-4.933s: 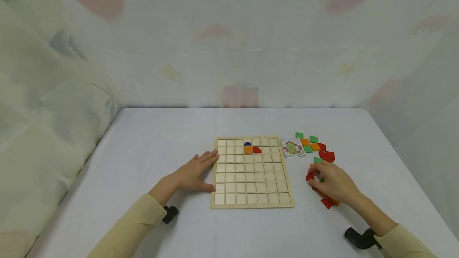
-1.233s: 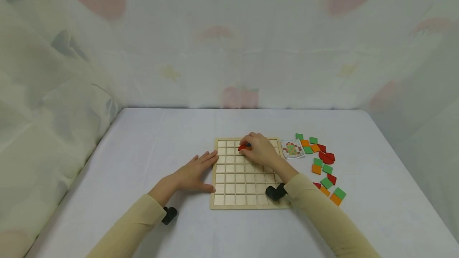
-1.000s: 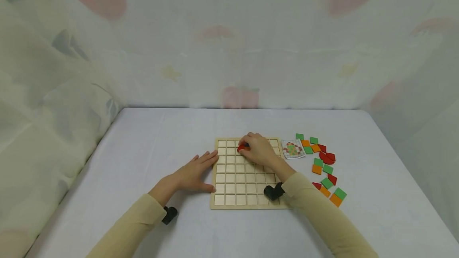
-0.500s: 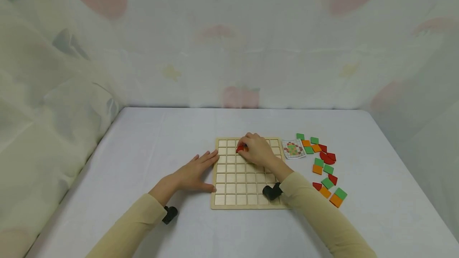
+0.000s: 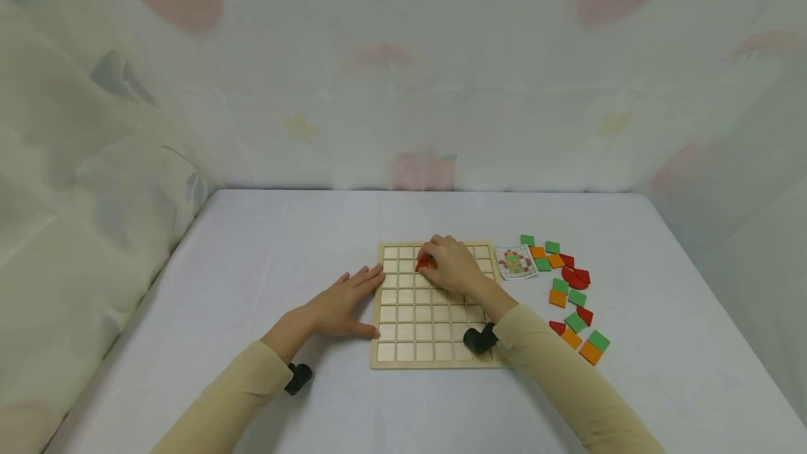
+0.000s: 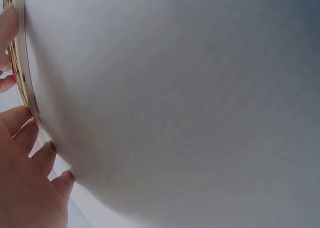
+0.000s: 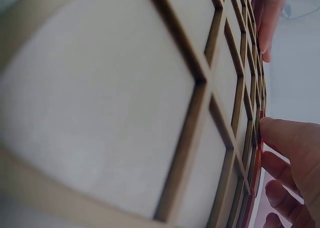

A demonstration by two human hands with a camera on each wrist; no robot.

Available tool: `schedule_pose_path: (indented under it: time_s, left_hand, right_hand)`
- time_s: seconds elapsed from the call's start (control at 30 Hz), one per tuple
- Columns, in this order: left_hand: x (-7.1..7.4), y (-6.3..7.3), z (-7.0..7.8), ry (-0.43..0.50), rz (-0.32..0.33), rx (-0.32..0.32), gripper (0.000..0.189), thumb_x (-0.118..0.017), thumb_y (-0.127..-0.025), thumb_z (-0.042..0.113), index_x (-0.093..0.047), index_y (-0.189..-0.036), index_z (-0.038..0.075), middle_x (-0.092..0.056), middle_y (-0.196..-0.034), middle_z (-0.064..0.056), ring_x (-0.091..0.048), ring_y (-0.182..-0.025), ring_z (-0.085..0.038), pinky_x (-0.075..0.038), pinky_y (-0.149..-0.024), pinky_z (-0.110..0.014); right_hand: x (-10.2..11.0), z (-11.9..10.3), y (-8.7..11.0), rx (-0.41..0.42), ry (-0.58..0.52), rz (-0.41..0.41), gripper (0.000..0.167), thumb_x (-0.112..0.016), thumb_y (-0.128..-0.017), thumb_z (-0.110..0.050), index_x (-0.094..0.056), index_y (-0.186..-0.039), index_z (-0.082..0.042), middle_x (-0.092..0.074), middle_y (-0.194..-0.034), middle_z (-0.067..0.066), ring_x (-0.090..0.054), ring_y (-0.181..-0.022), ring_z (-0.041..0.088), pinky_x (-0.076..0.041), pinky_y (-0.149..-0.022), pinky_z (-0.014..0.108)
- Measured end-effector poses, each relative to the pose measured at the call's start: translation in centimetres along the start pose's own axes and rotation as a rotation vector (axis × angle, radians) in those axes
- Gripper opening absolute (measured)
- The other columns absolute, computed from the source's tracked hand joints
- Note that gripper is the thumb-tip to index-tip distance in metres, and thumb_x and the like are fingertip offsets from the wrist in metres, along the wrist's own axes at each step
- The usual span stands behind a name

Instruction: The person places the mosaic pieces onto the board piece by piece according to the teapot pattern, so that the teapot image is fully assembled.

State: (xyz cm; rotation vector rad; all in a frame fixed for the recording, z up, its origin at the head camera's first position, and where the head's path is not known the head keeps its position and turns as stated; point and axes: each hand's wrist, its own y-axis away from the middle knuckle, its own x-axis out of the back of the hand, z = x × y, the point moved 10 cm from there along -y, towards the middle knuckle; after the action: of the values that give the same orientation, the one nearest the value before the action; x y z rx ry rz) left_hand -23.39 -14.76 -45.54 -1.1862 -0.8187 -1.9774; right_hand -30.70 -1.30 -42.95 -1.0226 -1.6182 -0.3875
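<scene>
A square wooden grid board (image 5: 405,314) lies on the table in the head view. My left hand (image 5: 343,303) rests against its left edge with fingers and thumb spread. In the upper part of the board, my right hand (image 5: 452,265) holds a red rounded tile (image 5: 422,265) between thumb and fingers, at a cell left of the orange tile. The right wrist view shows the thumb on the red tile's edge, with the orange tile (image 7: 257,163) beside it. My right hand largely covers the other tiles on the board in the head view.
Right of the board lies a small pattern card (image 5: 515,263). Beyond it several loose tiles are scattered, including green squares (image 5: 542,265), orange squares (image 5: 590,352) and red rounded pieces (image 5: 584,315). A fabric-covered wall stands behind the table.
My right hand has moved left from the loose tiles to the board, bringing a red tile. Over the last second it shifts slightly left and the tile settles lower. The left hand stays put.
</scene>
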Motion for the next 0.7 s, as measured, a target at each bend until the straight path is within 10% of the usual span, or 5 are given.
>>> schedule_pose_path:
  time_s: [0.7]
  left_hand:
    - [0.1,0.0,0.2,-0.002,0.005,-0.013,0.099,-0.072,-0.072,0.051,-0.023,-0.146,0.007,-0.014,-0.155,-0.006,-0.016,-0.140,-0.030,-0.014,-0.110,-0.056]
  right_hand:
    - [1.0,0.6,0.7,-0.021,-0.140,0.026,0.015,-0.065,-0.084,-0.022,-0.067,-0.097,-0.015,-0.061,-0.094,0.000,-0.054,-0.087,0.019,-0.046,-0.073,0.033]
